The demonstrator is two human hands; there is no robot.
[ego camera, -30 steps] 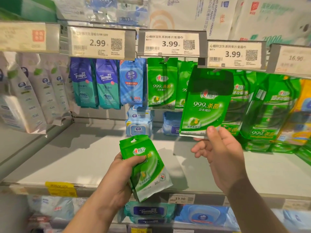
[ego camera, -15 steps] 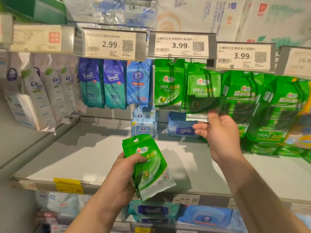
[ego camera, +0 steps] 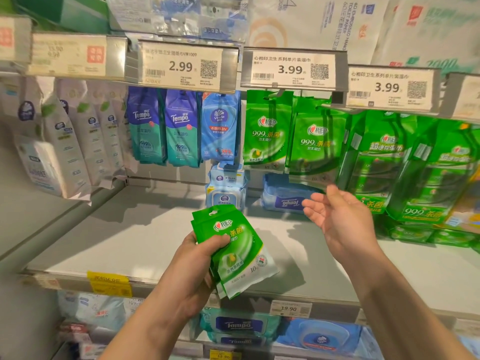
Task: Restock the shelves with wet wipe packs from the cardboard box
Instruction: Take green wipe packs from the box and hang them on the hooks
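While our left hand grips a small stack of green wet wipe packs above the front of the grey shelf, our right hand hangs released, palm up and fingers loosely spread, holding nothing. The thumb of the left hand lies across the face of the top pack, and the stack tilts so its hang-hole end points up and away from us. How many packs are in the stack we cannot tell, though more than one edge shows.

Just above the right hand's fingertips a green hanging pack dangles from a peg under the 3.99 price tag, apart from the hand. Beside it on the left hangs another green pack of the same print. Further left we see a light blue Vinda pack and two dark blue and teal Tempo packs under the 2.99 price tag, then white pouches at the far left.

On the shelf behind our hands stand small blue-and-white wipe packs stacked on each other, and a blue Tempo pack lies upside down beside them. Large green multipacks fill the right side. A yellow label sits on the shelf's front edge.
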